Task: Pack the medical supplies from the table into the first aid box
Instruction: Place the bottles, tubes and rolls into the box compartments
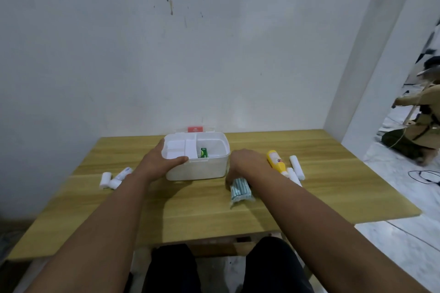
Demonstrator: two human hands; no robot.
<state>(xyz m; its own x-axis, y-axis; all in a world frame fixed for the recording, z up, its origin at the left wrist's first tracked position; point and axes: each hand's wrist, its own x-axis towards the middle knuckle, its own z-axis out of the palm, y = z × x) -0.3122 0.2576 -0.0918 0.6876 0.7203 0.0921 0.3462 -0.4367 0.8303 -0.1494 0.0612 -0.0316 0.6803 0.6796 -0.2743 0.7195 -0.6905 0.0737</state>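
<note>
The white first aid box [202,170] stands open at the back middle of the wooden table [190,211], with a white tray insert in its left half and a green packet [203,152] inside. My left hand [158,162] grips the box's front left corner, thumb over the rim. My right hand [245,164] is closed on a blue-striped packet of masks [239,191] lying just right of the box. A yellow bottle [276,160] and white bandage rolls [297,167] lie right of that hand. More white rolls [106,180] and a tube [123,172] lie left.
The box's lid with a red label [195,129] stands up behind it against the wall [166,54]. A white partition [371,78] borders the table's right end. Another person [419,126] crouches on the floor at the far right, near cables [426,176].
</note>
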